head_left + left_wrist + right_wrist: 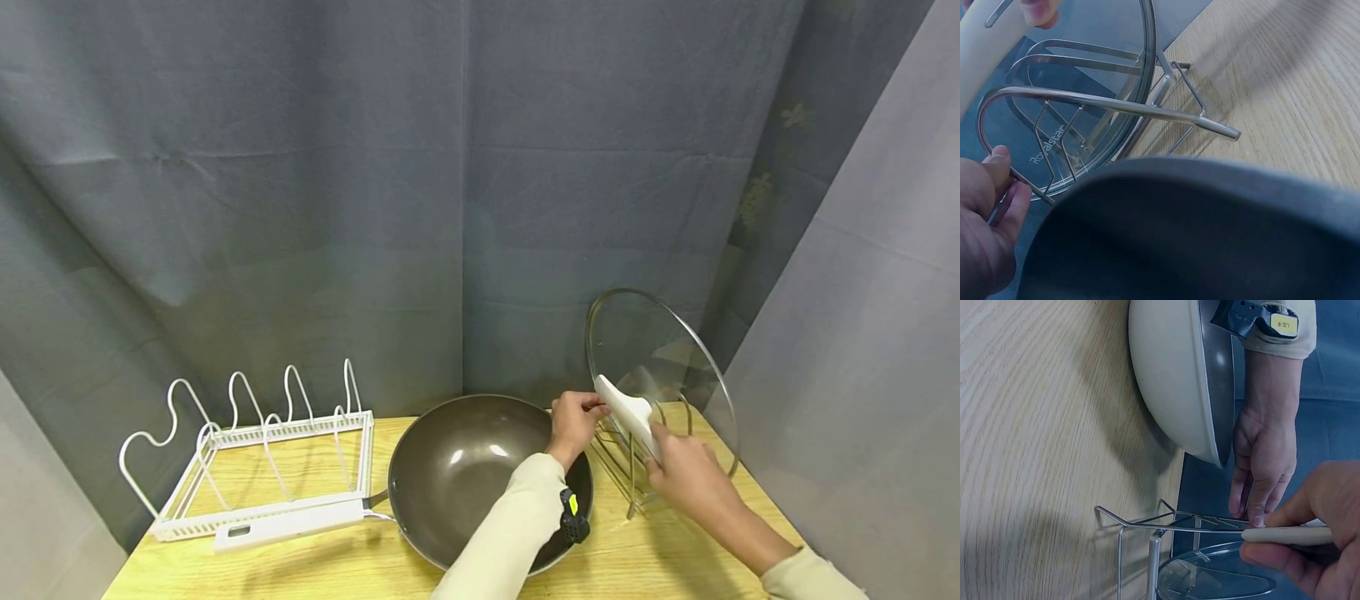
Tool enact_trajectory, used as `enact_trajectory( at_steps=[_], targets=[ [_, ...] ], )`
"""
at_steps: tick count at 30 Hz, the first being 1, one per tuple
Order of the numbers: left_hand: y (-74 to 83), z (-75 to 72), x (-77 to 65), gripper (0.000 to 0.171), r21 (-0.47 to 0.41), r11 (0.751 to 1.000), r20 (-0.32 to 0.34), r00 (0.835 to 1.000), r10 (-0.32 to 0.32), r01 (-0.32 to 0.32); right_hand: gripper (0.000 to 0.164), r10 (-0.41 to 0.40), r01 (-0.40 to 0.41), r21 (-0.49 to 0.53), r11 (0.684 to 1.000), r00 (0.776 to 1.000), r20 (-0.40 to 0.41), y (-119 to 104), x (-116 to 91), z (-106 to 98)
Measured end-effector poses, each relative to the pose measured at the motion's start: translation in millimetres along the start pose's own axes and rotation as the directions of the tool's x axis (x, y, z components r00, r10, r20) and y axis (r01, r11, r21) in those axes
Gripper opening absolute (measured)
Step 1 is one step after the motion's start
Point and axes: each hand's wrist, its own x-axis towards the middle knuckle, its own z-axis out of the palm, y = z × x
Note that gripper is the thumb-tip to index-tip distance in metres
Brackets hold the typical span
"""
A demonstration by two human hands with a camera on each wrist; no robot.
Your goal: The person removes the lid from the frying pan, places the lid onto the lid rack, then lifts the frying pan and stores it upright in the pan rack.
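Note:
A round glass lid (660,350) with a metal rim stands tilted in a small metal wire rack (630,475) at the right of the table. My right hand (690,471) grips the lid's white handle (626,412). With thumb and fingers, my left hand (991,219) pinches the rack's curved front bar, as the left wrist view shows. My left forearm reaches across a dark wok (465,467), whose long white handle (292,525) points left. In the right wrist view, both hands are close together beside the lid handle.
A white wire rack (262,508) with several upright loops stands on the left of the wooden table (337,575). The wok's handle lies along its front edge. Grey curtains (465,208) hang behind the table and at the right.

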Motion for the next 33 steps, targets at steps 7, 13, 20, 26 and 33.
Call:
enact_trajectory(
  at_steps=[7, 13, 20, 26, 33],
  targets=[
    [-1.0, -1.0, 0.1, 0.005, 0.007, 1.0, -0.008, 1.0, 0.009, -0.009, 0.054, 0.013, -0.013, -0.003, 1.0, 1.0, -0.003, -4.8, -0.2, 1.6],
    [-0.8, -3.0, -1.2, 0.005, 0.018, 0.999, -0.01, 1.0, 0.027, -0.027, 0.051, 0.029, -0.029, 0.005, 1.0, 0.999, -0.023, -6.7, -1.9, 2.8],
    [-0.3, -1.3, -0.5, 0.005, 0.043, 0.999, -0.019, 1.0, 0.017, -0.016, 0.045, 0.092, -0.089, 0.036, 0.995, 0.994, -0.062, -10.7, -6.5, 4.6],
    [-0.7, -0.3, 0.4, 0.005, 0.054, 0.999, -0.026, 1.0, 0.001, 0.0, 0.044, 0.101, -0.1, 0.015, 0.995, 0.987, -0.126, -13.9, -10.9, 8.8],
    [-1.4, -1.6, -0.6, 0.007, 0.087, 0.996, -0.043, 0.999, 0.015, -0.012, 0.038, 0.098, -0.098, 0.009, 0.995, 0.981, -0.167, -16.6, -14.5, 15.0]
  ],
)
